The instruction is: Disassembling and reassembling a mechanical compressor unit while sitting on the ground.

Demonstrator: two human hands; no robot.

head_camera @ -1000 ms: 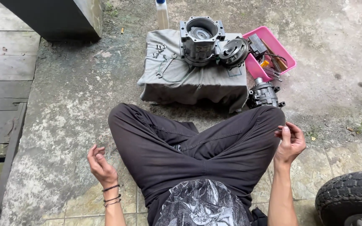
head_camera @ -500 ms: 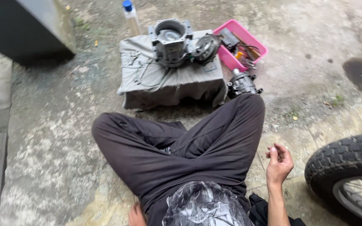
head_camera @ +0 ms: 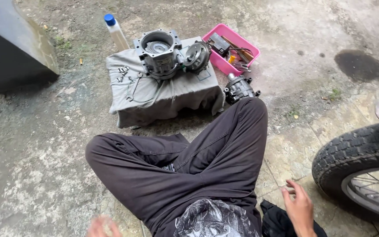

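Person seated cross-legged on a rough concrete floor (head_camera: 44,175), dark trousers, camera looking down past the knees.

Right hand (head_camera: 298,206): low at lower right of frame, fingers spread loosely, palm turned inward, nothing in the grip; wide and empty. It hovers just beside a black bundle of cloth (head_camera: 281,221) on the ground and near a knobbly tyre (head_camera: 356,151) with a spoked rim, which fills the right edge.

Left hand (head_camera: 103,227): only partly in frame at the bottom edge and blurred; cannot tell how its grip stands, though nothing shows in it.

Ahead of the knees, well apart from both hands: a low box draped in grey cloth (head_camera: 163,94), serving as a counter. On it stands a grey metal engine casing (head_camera: 159,52), open round bore facing up, with a round dark cover part (head_camera: 197,55) touching its right side. A few small bright fittings (head_camera: 123,72) and a thin looped gasket or wire (too fine to tell which) lie on the cloth to the left.

Just right of the draped box: a pink plastic tray (head_camera: 222,63) holding tools and a dark block. Below it on the ground, a smaller dark metal engine part (head_camera: 238,89), just beyond the right knee.

Behind the box, a clear bottle (head_camera: 116,31) with a blue cap, upright.

Upper left: a dark slab-sided block (head_camera: 9,52).
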